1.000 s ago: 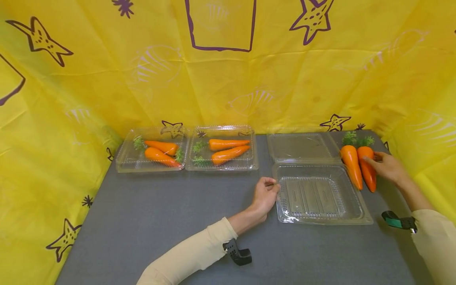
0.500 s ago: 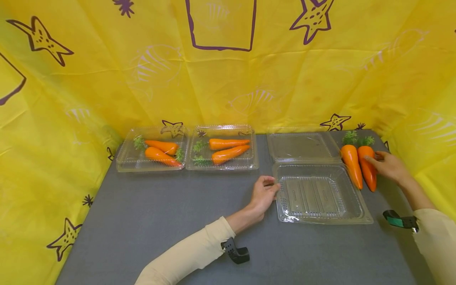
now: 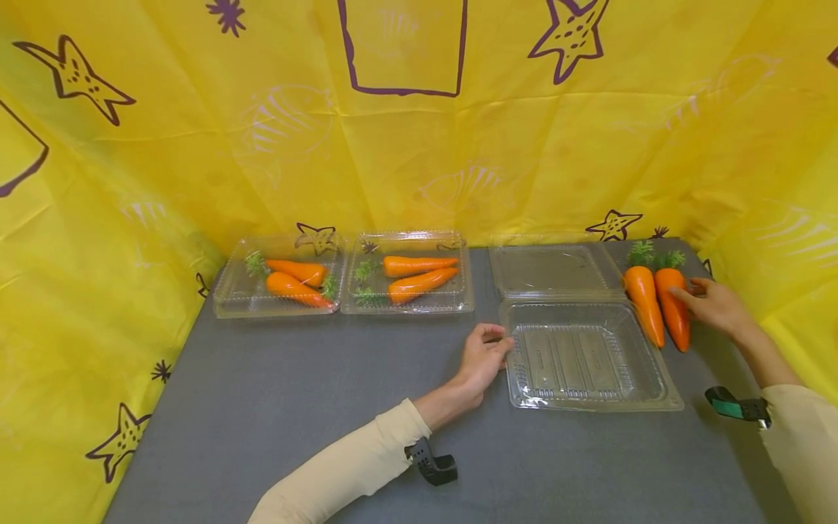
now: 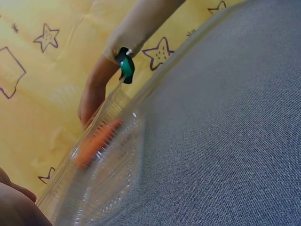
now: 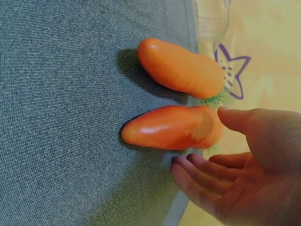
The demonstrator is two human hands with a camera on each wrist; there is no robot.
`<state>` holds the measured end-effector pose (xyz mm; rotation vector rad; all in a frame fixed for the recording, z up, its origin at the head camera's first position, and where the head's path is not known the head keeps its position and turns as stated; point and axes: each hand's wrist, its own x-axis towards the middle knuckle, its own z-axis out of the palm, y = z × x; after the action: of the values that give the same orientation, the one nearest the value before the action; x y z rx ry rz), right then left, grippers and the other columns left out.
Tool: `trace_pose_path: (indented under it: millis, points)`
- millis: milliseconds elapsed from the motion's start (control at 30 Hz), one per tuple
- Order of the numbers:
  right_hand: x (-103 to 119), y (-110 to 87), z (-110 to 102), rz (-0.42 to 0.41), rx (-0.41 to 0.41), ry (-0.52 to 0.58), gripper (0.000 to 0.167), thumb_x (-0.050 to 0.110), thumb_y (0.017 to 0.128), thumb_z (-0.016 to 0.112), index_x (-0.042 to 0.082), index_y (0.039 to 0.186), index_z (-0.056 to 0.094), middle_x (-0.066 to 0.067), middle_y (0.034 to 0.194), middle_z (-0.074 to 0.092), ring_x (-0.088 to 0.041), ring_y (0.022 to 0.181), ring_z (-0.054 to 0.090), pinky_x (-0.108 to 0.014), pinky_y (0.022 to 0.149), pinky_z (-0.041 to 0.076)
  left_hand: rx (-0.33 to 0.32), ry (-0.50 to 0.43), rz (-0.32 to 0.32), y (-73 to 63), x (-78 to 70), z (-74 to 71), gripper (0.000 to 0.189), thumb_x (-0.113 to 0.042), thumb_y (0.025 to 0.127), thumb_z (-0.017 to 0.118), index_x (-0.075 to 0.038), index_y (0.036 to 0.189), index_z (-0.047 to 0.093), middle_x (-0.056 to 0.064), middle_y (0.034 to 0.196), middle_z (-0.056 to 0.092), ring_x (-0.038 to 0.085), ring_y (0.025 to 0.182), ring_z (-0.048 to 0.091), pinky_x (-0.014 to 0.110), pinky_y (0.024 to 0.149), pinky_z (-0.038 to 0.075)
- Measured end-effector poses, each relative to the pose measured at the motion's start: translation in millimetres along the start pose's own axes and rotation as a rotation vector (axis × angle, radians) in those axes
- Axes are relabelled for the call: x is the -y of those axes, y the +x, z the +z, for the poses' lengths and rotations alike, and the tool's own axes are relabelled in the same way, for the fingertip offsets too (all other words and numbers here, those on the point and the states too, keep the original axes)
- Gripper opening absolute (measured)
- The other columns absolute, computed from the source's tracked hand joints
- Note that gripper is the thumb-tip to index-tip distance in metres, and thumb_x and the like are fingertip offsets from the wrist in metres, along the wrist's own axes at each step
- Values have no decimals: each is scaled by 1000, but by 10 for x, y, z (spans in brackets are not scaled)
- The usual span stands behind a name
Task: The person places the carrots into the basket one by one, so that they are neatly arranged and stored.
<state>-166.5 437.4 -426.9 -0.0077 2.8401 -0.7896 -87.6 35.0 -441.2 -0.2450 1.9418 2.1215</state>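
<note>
Thumb and fingers of my left hand [image 3: 482, 360] pinch the left rim of a clear plastic clamshell container [image 3: 589, 404], which lies with its lid [image 3: 546, 269] folded back. In the left wrist view part of the left hand [image 4: 16, 202] shows beside the container's wall [image 4: 117, 174]. To the right of that container lie two carrots with green tops, a left carrot [image 3: 644, 306] and a right carrot [image 3: 673, 309]. My right hand [image 3: 716, 309] is at the right carrot; in the right wrist view the thumb and loose fingers of the right hand [image 5: 254, 165] spread around its top end without closing.
Two lidded clear containers, a left one [image 3: 225, 309] and a middle one [image 3: 468, 302], stand along the back of the grey table [image 3: 314, 378]. Each holds two carrots. A yellow patterned cloth [image 3: 406, 160] rises behind and at both sides.
The left hand shifted very slightly at the container's rim. The containers, the carrots and the right hand stay practically in place; the head view has moved a little.
</note>
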Motion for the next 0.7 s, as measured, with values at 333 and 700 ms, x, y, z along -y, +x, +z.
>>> trace_pose_path:
  millis: [333,700]
  points:
    - [41,-25,-36,15,30,6,74,33,104,39,-34,131,22,-52,126,35,-64,110,45,-67,89,44,4,-8,6,-7,-24,-24,24,-2,91,64,2,113,57,12,113,60,16,94,61,29,71,58]
    - [128,-119,-159,26,-47,-37,77,37,103,40,-31,134,22,-51,126,37,-65,110,40,-69,87,40,-20,95,80,-28,-2,-148,31,-6,90,65,3,118,55,17,121,58,22,102,58,29,77,55]
